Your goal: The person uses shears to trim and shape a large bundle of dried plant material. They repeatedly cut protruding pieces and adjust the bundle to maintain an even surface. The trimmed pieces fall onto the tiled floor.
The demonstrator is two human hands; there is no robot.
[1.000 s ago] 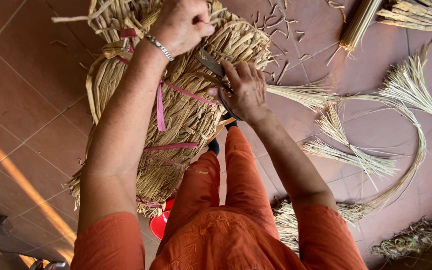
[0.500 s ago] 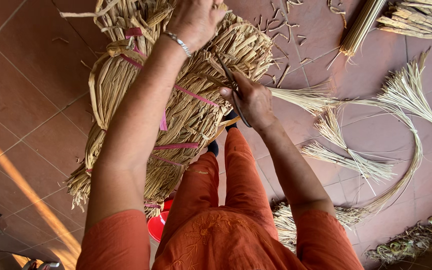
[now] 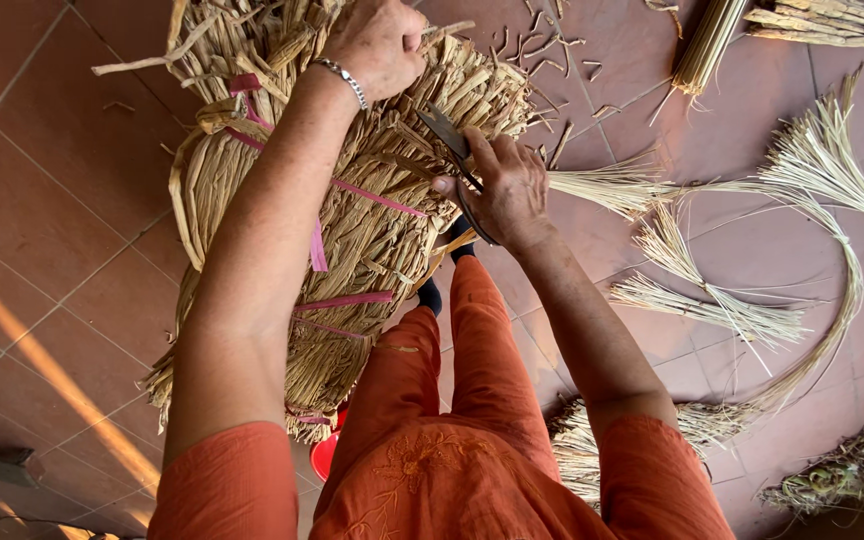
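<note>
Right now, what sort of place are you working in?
Probably a home or small workshop for straw craft: a tiled floor, a tied straw bundle under the left hand, scissors in the right hand.

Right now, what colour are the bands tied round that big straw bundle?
Pink. The bands cross the tan straw bundle, clearest in the head view.

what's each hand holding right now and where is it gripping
The right hand holds scissors by the handles, blades toward the straw bundle. The left hand grips the bundle's top end.
</note>
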